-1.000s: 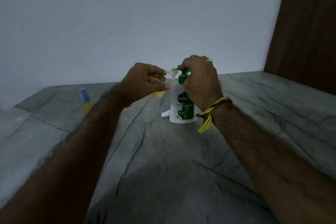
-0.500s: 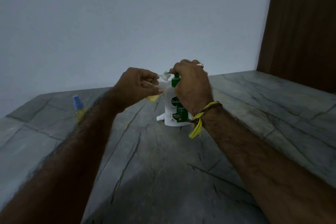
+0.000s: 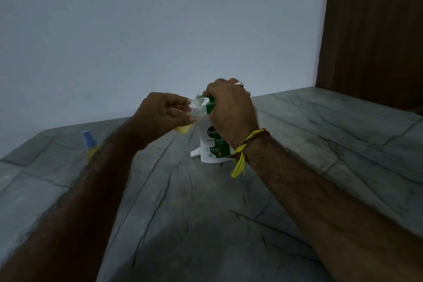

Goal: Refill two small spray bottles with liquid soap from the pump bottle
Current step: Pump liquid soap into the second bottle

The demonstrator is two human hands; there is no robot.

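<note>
**Soap going into the little bottle**

Closest to you are your two arms, reaching out over the grey stone table (image 3: 206, 224). A yellow thread (image 3: 240, 158) is tied on your right wrist.

The pump bottle (image 3: 211, 144) stands on the table, and everything else is told from it. It is white with a green label and a green pump on top. It looks firm and fairly heavy, so it should stay put when you push down.

Your right hand (image 3: 231, 107) sits on top of the pump bottle. Its fingers are curled over the green pump head and hide most of it. Push straight down from the top so the bottle does not tip.

Just left of the pump, your left hand (image 3: 162, 117) pinches a small clear bottle (image 3: 195, 107) between thumb and fingers. It is tilted, with its open neck right at the pump spout. There is yellow soap low inside it. It is light and thin, and soap could make it slippery. Hold it by the middle and do not squeeze hard.

A small white part (image 3: 194, 153) lies touching the foot of the pump bottle on its left. It may be the spray top, but I cannot tell.

Well off to the left stands the other bottle (image 3: 89, 144), with a blue top on and yellow soap inside.
</note>
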